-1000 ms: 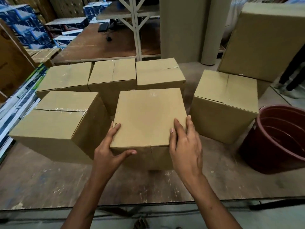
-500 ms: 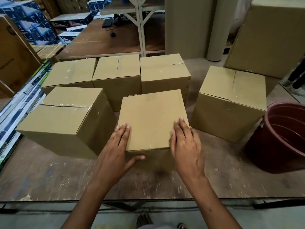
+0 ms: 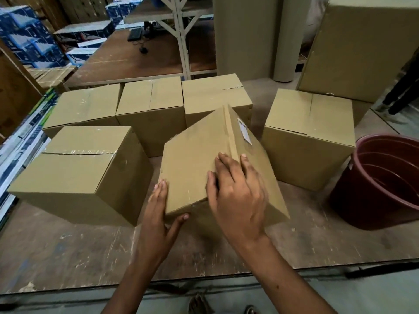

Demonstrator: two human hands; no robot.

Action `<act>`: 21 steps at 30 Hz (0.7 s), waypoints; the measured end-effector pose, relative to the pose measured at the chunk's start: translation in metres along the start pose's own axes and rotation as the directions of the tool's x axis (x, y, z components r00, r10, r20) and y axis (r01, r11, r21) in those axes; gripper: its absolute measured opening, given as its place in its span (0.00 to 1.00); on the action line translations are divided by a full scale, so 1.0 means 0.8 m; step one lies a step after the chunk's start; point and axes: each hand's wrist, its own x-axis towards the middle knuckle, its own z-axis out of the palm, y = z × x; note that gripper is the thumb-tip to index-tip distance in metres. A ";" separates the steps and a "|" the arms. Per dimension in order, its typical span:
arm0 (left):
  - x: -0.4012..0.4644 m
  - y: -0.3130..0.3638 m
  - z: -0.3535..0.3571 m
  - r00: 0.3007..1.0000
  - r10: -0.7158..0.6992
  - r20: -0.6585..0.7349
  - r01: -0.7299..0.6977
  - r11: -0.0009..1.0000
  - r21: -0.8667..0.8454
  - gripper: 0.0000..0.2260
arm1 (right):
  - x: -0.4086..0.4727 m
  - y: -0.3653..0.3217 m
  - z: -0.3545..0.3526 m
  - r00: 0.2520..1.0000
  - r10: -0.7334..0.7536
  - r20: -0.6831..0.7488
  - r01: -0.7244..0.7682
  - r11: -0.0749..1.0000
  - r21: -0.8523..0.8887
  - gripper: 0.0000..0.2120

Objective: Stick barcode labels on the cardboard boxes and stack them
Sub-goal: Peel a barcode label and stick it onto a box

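A tan cardboard box [image 3: 192, 162] stands tilted on the wooden table [image 3: 68, 257], one edge raised toward me. A white barcode label [image 3: 244, 130] shows on its right-hand face. My left hand [image 3: 158, 214] holds the box's lower left corner, fingers flat on the side and thumb under the edge. My right hand [image 3: 235, 193] lies over the raised edge, fingers curved on both faces. Several more tan boxes stand around it: one at the left [image 3: 74, 171], three in a row behind [image 3: 149, 103], one at the right [image 3: 308, 137].
A dark red plastic bucket [image 3: 381, 184] stands at the table's right edge. A big carton [image 3: 358, 46] and cardboard rolls [image 3: 244, 35] rise at the back right. Printed sheets [image 3: 20, 141] lie along the left. A person's legs [image 3: 401, 91] show at far right.
The box was flat on the table under both hands; now it is tipped up and turned, and a face with a white label has come into sight. My right hand moved onto the raised edge.
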 end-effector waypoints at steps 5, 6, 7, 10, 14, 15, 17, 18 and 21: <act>-0.024 0.001 0.031 0.993 -0.113 -0.016 0.107 0.973 -0.202 0.39 | 0.001 -0.031 -0.002 0.995 -0.100 -0.029 0.096 0.990 -0.107 0.16; -0.029 0.000 0.034 0.991 -0.130 -0.020 0.122 0.966 -0.230 0.39 | -0.001 -0.034 -0.001 0.993 -0.111 -0.034 0.107 0.988 -0.114 0.16; -0.032 0.000 0.036 0.990 -0.142 -0.024 0.132 0.962 -0.240 0.38 | -0.002 -0.034 0.000 0.993 -0.114 -0.036 0.110 0.988 -0.110 0.15; -0.037 -0.002 0.036 0.989 -0.149 -0.015 0.142 0.966 -0.215 0.38 | -0.007 -0.026 0.004 0.994 -0.108 -0.016 0.107 0.993 -0.057 0.15; -0.033 0.005 0.025 0.992 -0.127 0.007 0.127 0.982 -0.142 0.38 | -0.011 -0.009 0.002 0.996 -0.066 -0.054 0.069 0.996 0.053 0.15; -0.030 0.008 0.021 0.993 -0.114 0.004 0.114 0.987 -0.113 0.38 | -0.010 -0.004 0.001 0.996 -0.046 -0.071 0.052 0.995 0.083 0.15; -0.021 0.018 0.009 0.997 -0.079 -0.014 0.078 0.996 -0.050 0.38 | -0.005 0.011 -0.001 0.994 -0.001 -0.112 0.019 0.988 0.156 0.14; -0.018 0.024 0.003 0.998 -0.057 -0.028 0.057 0.998 -0.023 0.38 | -0.003 0.019 0.000 0.991 0.016 -0.129 0.009 0.981 0.193 0.13; -0.008 0.038 -0.014 0.999 0.001 -0.053 0.002 0.998 0.061 0.39 | -0.001 0.038 0.004 0.989 0.038 -0.146 0.000 0.968 0.249 0.12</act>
